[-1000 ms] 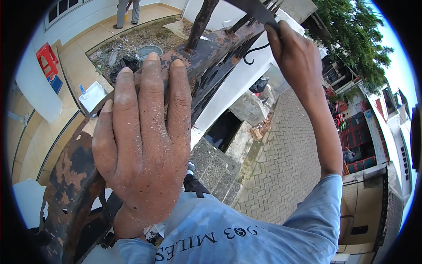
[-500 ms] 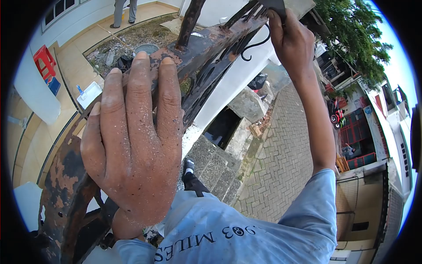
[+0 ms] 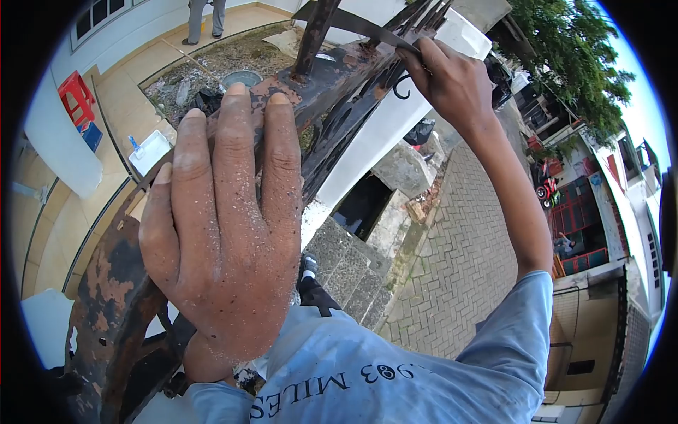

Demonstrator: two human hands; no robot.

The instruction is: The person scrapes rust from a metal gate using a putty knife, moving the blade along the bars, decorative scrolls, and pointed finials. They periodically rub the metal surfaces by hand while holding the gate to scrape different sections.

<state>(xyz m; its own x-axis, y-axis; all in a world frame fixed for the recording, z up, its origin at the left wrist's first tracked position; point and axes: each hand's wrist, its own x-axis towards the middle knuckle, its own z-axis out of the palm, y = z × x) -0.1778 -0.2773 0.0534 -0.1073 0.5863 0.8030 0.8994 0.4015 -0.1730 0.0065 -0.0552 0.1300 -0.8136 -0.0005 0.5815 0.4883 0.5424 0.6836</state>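
Observation:
My left hand (image 3: 226, 226), dusted with pale specks, lies on a dark metal railing (image 3: 109, 290) whose paint is flaking and rusty. Its fingers are stretched out and slightly apart. Higher up at the right, my right hand (image 3: 452, 81) is closed round the end of a dark flat strip or blade (image 3: 353, 25). That strip reaches left across the railing's bars near the top. A black curled metal hook (image 3: 402, 88) shows below my right hand. The far side of the railing beneath my left palm is hidden.
Beyond the railing are a red stool (image 3: 76, 97), a white tray (image 3: 150, 152) and a basin (image 3: 241, 79). Another person's legs (image 3: 205, 20) stand at the top left. Below lie an open drain (image 3: 361, 205) and a brick-paved road (image 3: 452, 261).
My right hand has moved left and slightly down with the dark strip, which now shows at greater length across the bars. My left hand stays on the railing; the view has shifted slightly.

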